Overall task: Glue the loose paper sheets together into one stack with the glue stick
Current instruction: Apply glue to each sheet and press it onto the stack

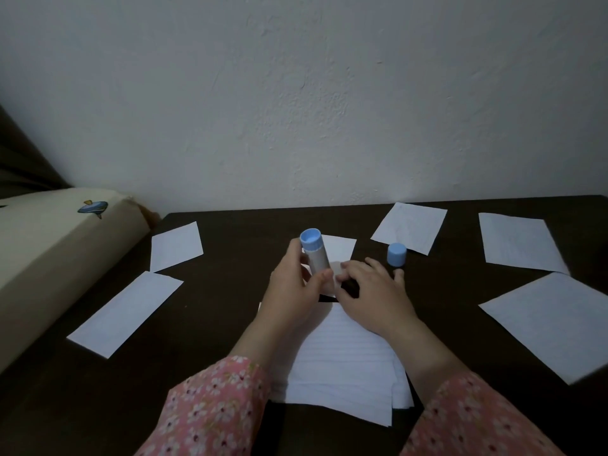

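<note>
Two hands meet over the middle of a dark bench [230,324]. The left hand [292,284] has its grip closed round a glue stick [316,255], thumb on the near side of the tube and fingers behind it, so that the stick stands nearly upright with its blue end turned up and away. The right hand [368,291] lies flat with relaxed, spread fingers; its grip holds nothing, and its fingertips rest on the bench and on the near edge of a small paper sheet [339,250] that lies just behind the stick. A blue cap [396,254] stands alone on the bench just beyond the right hand's fingers, apart from the stick.

Under both forearms, near the front edge, lies a stack of lined sheets [342,366], its lower layers showing unevenly at the right and front.

Five more loose sheets lie singly around it: two at the left [176,245] [126,312], one at the back right of centre [409,227], and two at the right [519,241] [556,324].

Both arms wear pink floral sleeves [210,413]. A cream cushion [59,255] with a small blue figure on it lies by the left edge of the bench, and a pale wall [312,93] rises behind.
</note>
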